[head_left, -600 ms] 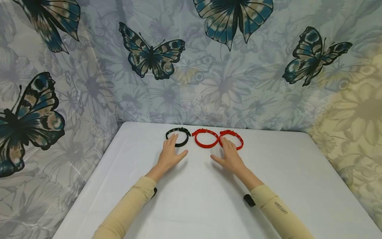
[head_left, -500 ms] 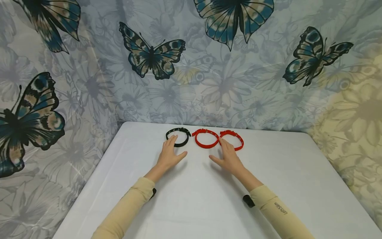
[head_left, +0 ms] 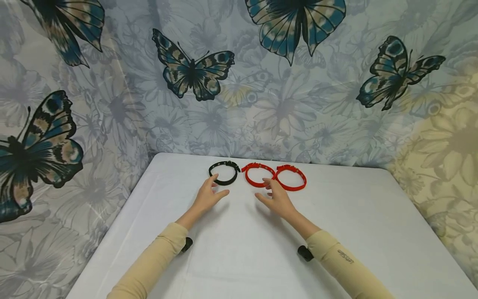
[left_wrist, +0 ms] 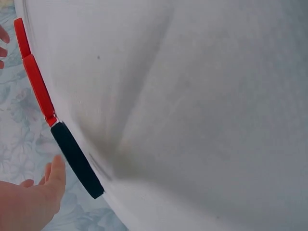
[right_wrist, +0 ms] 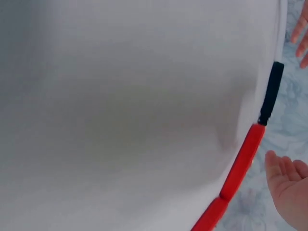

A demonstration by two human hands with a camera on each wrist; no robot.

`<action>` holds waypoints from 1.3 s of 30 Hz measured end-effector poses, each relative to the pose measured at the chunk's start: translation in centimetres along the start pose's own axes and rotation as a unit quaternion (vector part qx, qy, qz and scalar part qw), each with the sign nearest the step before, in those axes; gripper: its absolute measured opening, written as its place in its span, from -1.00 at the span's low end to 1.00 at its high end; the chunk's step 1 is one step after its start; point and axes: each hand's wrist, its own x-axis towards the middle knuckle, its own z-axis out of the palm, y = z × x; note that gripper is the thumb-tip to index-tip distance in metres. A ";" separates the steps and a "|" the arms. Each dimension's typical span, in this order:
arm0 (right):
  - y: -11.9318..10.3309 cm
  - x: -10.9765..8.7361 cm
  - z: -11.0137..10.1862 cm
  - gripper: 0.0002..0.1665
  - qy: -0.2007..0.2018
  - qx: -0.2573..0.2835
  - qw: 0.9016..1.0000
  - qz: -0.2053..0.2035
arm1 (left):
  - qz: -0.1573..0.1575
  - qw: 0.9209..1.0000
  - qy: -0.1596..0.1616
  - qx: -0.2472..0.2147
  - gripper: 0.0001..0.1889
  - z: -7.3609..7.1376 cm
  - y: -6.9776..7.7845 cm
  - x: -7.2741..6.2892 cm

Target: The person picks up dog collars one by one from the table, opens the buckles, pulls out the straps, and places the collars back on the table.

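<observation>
Three buckled pet collars lie in a row along the far part of the white table (head_left: 239,257). At the left is a black collar (head_left: 228,182); a red collar (head_left: 253,183) lies in the middle, and a second red collar (head_left: 295,189) lies against its right side. My left hand (head_left: 206,197) is in front of the black collar, thumb spread away from the fingers, holding nothing. In front of the two red collars my right hand (head_left: 279,201) hovers with its thumb apart, also holding nothing. Its fingertips overlap the middle collar's near edge in the head view.
A curtain (head_left: 284,112) printed with butterflies and flowers hangs behind the table and along its sides. On each wrist sits a small black device, the left one (head_left: 186,245) and the right one (head_left: 305,253).
Both hands have drawn back towards me and a little to the left, off the collars' far parts. The right hand has left the right red collar. The collars stay in place.
</observation>
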 end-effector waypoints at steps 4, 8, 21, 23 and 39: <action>-0.4 0.3 0.8 -0.24 -0.009 0.029 0.999 0.013 | -0.015 1.000 -0.012 -0.014 -0.21 -0.3 0.0 0.1; -0.9 0.7 1.4 -0.28 -0.015 0.053 0.998 0.033 | -0.028 0.999 -0.018 -0.016 -0.24 -0.6 -0.2 0.4; -2.0 2.2 4.0 -0.37 -0.029 0.083 0.994 0.072 | -0.046 0.998 -0.051 -0.001 -0.34 -2.2 -2.1 1.4; -2.2 2.4 4.4 -0.39 -0.027 0.091 0.993 0.076 | -0.052 0.998 -0.043 -0.003 -0.35 -2.2 -2.4 1.6; -3.1 5.3 7.0 -0.42 -0.011 0.117 0.985 0.123 | -0.104 0.994 0.008 -0.027 -0.37 -2.5 -3.3 4.4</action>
